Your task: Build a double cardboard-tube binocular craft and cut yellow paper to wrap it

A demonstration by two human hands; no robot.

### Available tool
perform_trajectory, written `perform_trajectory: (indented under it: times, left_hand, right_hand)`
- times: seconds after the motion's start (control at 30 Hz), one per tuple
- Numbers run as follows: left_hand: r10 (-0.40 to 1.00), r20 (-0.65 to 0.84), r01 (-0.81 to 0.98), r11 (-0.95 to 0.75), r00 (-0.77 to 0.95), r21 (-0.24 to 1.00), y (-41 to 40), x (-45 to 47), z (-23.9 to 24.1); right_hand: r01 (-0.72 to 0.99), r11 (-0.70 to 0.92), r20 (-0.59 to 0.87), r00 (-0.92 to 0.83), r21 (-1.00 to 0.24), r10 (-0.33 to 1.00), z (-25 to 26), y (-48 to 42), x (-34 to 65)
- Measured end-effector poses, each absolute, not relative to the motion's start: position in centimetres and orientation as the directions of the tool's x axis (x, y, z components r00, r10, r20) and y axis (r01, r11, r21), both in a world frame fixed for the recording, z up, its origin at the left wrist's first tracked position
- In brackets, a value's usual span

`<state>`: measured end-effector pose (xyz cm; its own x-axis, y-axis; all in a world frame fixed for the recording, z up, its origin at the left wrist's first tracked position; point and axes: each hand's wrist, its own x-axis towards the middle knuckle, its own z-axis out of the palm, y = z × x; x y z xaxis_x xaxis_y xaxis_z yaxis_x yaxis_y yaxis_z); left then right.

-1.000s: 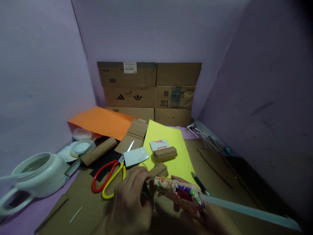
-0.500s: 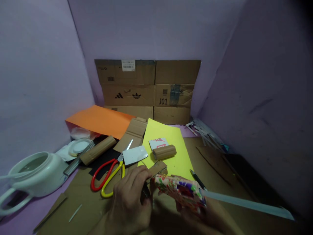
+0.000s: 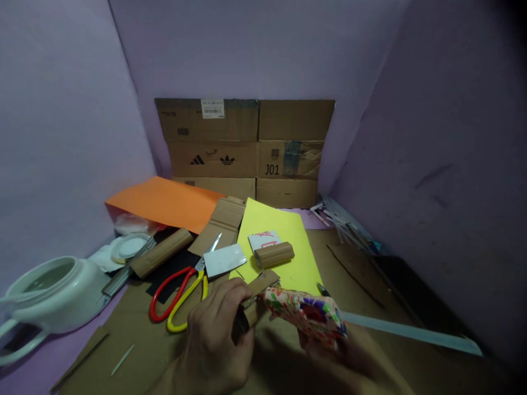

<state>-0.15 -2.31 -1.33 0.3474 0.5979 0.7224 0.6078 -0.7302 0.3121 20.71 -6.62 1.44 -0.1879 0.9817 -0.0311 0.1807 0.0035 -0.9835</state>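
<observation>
In my right hand (image 3: 329,351) is a glue gun (image 3: 307,314) with a multicoloured, patterned body. A long translucent glue stick (image 3: 407,330) sticks out of its back end toward the right. My left hand (image 3: 220,334) is closed around a small folded cardboard piece (image 3: 262,284). The glue gun's tip points left and sits at the cardboard's near edge; whether it touches is unclear. Part of the cardboard is hidden behind my left fingers. Just beyond lie a rolled cardboard piece (image 3: 275,254) and a white card (image 3: 224,260).
Scissors with red and yellow handles (image 3: 177,296) lie left of my hands. A white ceramic pot (image 3: 78,299) stands far left. Yellow paper (image 3: 296,225) and orange paper (image 3: 164,200) lie behind. A black pen (image 3: 323,289) is beside the glue gun, and a cardboard panel (image 3: 247,159) leans at the back.
The glue gun's tip has shifted slightly right along the cardboard, and the glue stick's far end sits higher. My left hand keeps its grip. The whole view has shifted a little.
</observation>
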Motion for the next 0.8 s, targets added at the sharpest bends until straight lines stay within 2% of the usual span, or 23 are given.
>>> perform_trajectory:
  times: [0.2, 0.37, 0.57, 0.8]
  left_hand:
    - [0.593, 0.733, 0.601, -0.733, 0.334, 0.318, -2.3, -0.2, -1.7]
    - [0.622, 0.708, 0.571, -0.731, 0.335, 0.372, -2.5, 0.0, -1.6]
    - [0.614, 0.722, 0.571, -0.733, 0.319, 0.37, -2.4, -0.1, -1.6]
    - [0.613, 0.722, 0.555, -0.739, 0.321, 0.381, -2.3, -0.1, -1.6]
  right_hand:
    - [0.12, -0.142, -0.153, -0.094, -0.983, 0.984, 0.8, -7.0, 20.8]
    - [0.152, -0.14, -0.151, -0.064, -0.978, 0.986, 0.4, -7.0, 21.2]
    - [0.115, -0.1, -0.107, -0.05, -0.988, 0.993, 0.7, -6.9, 21.5]
    - [0.135, -0.124, -0.13, -0.037, -0.983, 0.991, -0.2, -6.7, 21.9]
